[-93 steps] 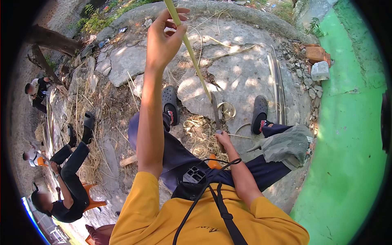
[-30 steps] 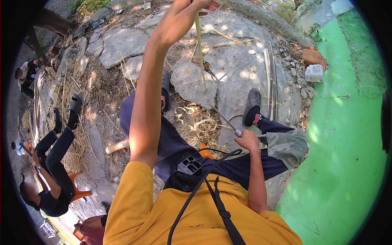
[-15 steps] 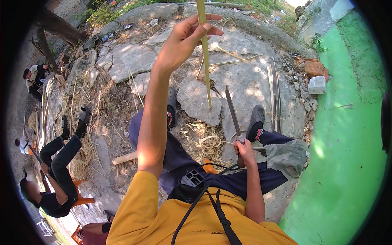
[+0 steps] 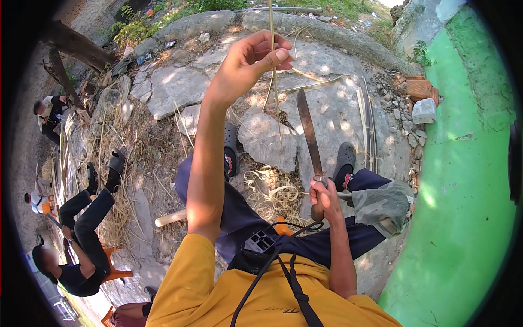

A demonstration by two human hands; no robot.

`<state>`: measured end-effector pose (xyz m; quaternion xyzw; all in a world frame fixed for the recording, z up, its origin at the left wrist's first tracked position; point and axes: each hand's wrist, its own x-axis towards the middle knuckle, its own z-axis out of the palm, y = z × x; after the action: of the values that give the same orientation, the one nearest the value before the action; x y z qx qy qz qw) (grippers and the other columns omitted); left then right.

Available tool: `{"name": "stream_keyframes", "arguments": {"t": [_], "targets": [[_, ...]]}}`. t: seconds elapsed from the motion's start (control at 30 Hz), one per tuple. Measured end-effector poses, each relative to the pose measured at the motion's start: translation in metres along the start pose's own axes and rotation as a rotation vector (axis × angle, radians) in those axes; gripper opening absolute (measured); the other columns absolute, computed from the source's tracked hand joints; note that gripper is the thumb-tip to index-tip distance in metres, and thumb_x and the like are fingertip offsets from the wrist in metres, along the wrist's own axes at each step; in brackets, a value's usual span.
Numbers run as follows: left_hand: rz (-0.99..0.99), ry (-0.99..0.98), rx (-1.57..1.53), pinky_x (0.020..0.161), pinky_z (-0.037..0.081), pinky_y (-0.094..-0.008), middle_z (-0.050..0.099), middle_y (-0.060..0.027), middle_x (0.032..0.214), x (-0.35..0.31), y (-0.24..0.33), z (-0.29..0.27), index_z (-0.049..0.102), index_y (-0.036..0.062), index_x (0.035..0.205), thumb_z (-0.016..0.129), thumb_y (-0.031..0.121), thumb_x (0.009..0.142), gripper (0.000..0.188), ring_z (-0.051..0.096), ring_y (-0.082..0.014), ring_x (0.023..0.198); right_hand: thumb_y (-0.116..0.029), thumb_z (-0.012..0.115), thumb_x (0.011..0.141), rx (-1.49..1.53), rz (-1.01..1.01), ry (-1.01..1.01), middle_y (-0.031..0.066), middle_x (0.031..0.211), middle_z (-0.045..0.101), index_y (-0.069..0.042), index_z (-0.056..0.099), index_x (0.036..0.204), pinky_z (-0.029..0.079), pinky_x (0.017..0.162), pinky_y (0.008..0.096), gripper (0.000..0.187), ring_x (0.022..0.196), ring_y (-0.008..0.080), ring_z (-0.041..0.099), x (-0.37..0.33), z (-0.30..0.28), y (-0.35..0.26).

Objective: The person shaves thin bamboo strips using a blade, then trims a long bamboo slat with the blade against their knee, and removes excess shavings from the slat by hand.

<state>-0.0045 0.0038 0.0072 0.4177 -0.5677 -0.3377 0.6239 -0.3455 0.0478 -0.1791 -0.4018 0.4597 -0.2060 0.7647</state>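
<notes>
Raised at arm's length, my left hand (image 4: 248, 64) pinches a long, thin bamboo strip (image 4: 276, 101) between thumb and fingers. The strip hangs upright, narrow edge toward me, and its top runs out of view. Lower and to the right, my right hand (image 4: 327, 200) is wrapped round the wooden handle of a long knife (image 4: 309, 128). Its brownish blade points away from me, broad side showing, apart from the strip. Curled bamboo shavings (image 4: 272, 192) lie on the ground between my feet.
A patterned cloth (image 4: 381, 208) covers my right knee. Split strips (image 4: 368, 122) lie beyond my right foot, near a green wall (image 4: 457, 212) and a pale block (image 4: 424, 111). At left, a person (image 4: 81, 267) sits on an orange stool; a wooden stick (image 4: 171, 218) lies by my left leg.
The bamboo strip has turned from its broad face to its thin edge in my left hand. The knife has swung slightly left and upward, its blade rolled to show more of its flat side.
</notes>
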Motion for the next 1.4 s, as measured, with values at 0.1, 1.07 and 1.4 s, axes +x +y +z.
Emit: {"name": "stream_keyframes", "arguments": {"t": [0.1, 1.07, 1.4], "targets": [[-0.017, -0.003, -0.025, 0.089, 0.058, -0.0324, 0.071, -0.0063, 0.098, 0.000, 0.000, 0.001, 0.065, -0.0008, 0.109, 0.069, 0.018, 0.100, 0.022, 0.071, -0.0171, 0.096, -0.023, 0.065, 0.095, 0.011, -0.057, -0.086, -0.0001, 0.066, 0.052, -0.004, 0.058, 0.092, 0.037, 0.051, 0.0255, 0.020, 0.053, 0.0088, 0.047, -0.002, 0.009, -0.021], [0.027, -0.047, -0.036, 0.103, 0.056, -0.0465, 0.064, -0.0041, 0.103, -0.003, -0.001, 0.004, 0.064, 0.0016, 0.106, 0.076, 0.007, 0.092, 0.019, 0.067, -0.0218, 0.105, -0.039, 0.063, 0.100, -0.089, -0.165, -0.212, -0.0006, 0.069, 0.052, -0.006, 0.056, 0.088, 0.040, 0.052, 0.0240, 0.036, 0.055, 0.0066, 0.049, -0.022, 0.052, -0.077], [-0.011, -0.011, -0.024, 0.102, 0.055, -0.0403, 0.070, -0.0084, 0.120, -0.007, 0.006, 0.007, 0.069, 0.0002, 0.122, 0.075, 0.006, 0.093, 0.030, 0.067, -0.0200, 0.110, -0.041, 0.062, 0.098, -0.122, -0.165, -0.186, 0.0000, 0.067, 0.051, -0.003, 0.057, 0.097, 0.037, 0.053, 0.0241, 0.038, 0.055, 0.0081, 0.046, -0.025, 0.051, -0.077]]}}
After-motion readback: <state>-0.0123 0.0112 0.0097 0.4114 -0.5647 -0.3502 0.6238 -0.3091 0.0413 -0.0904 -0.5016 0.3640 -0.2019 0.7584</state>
